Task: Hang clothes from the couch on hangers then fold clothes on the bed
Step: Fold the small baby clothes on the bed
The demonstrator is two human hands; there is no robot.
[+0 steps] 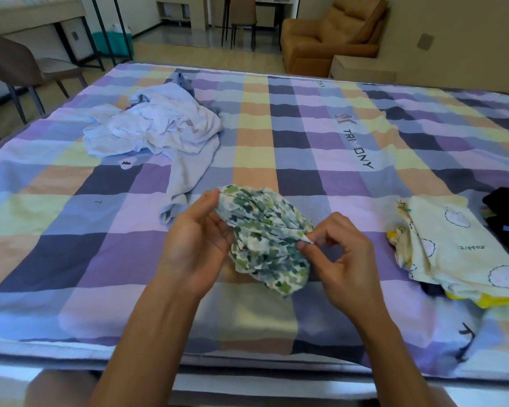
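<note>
Head view, looking down over my own two bare forearms at a wide bed [306, 136] covered in a checked sheet of purple, navy, peach and pale yellow squares.

My left hand [194, 245] is turned palm towards me. Its fingers curl round the upper left edge of a small crumpled cotton garment printed with green leaves on white [265, 239], with the thumb raised beside the cloth's top corner. My right hand [344, 259] pinches the garment's right edge between thumb and forefinger, the other fingers curled in loosely beneath. The leaf-print garment hangs bunched between the two hands, lifted just above the near middle of the bed, most of it drooping below and between my grips.

On the far left of the bed lies a loose heap of white and pale blue clothes [159, 124], one pale blue leg or sleeve trailing towards me and ending near my left hand. On the near right sits a folded pale yellow garment printed with white clouds [453, 251], resting on other folded pieces. Just beyond it, at the right edge, is a dark navy or black garment [506, 210].

Past the bed, a tan armchair [329, 39] stands at far right, and a brown chair with dark legs [12, 63] at far left.
</note>
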